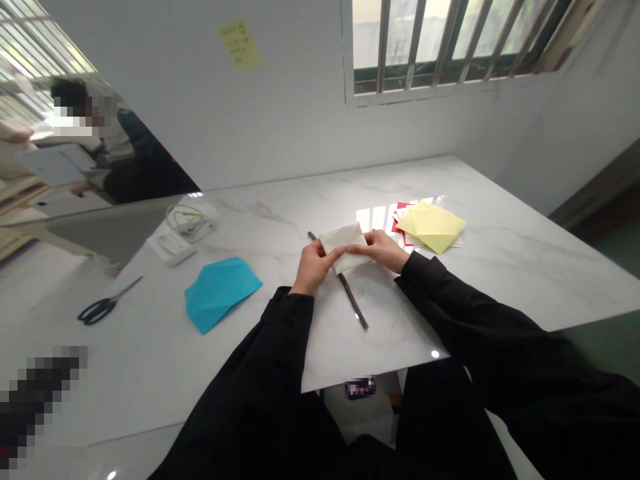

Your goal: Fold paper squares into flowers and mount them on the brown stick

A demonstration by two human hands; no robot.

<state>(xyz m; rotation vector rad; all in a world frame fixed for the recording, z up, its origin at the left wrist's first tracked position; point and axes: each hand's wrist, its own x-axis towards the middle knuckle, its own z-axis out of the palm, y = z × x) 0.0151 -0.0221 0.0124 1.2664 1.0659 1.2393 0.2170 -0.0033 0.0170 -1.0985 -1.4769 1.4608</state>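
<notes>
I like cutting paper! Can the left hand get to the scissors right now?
Probably yes, with a stretch sideways. The left hand is busy holding the white paper, so it would have to let go first. The blue paper lies between, but it looks low enough to reach over to the scissors.

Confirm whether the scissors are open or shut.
Shut: the scissors show their blades together as one narrow strip, with no visible gap between them.
</notes>
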